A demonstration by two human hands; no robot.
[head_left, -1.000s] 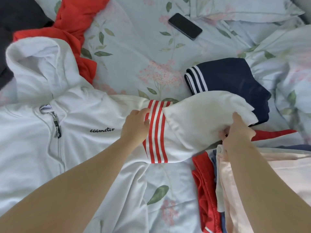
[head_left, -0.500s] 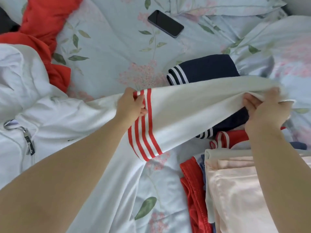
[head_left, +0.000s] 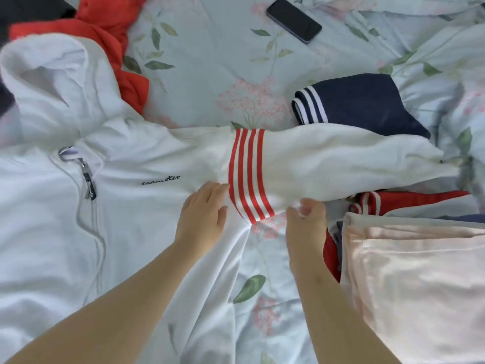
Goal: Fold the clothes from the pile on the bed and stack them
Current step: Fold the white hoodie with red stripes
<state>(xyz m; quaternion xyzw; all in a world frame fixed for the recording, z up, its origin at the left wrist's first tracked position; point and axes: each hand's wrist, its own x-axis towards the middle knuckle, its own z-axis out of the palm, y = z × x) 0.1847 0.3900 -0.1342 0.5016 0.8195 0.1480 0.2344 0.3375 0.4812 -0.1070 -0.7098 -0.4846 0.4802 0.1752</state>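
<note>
The white hoodie [head_left: 131, 206] lies zip-side up on the left of the bed [head_left: 210, 61], its sleeve [head_left: 341, 164] stretched out to the right. My left hand [head_left: 202, 219] has its grip apart, flat on the chest beside the red stripes [head_left: 246, 174]; my right hand [head_left: 305, 222] has its grip clamped on the sleeve's near edge. I'd pin the chest with the left and swing the sleeve across it, smoothing creases as it lands

White zip hoodie [head_left: 78, 219] lies face up, its red-striped sleeve [head_left: 328, 164] stretched out rightward.
</note>
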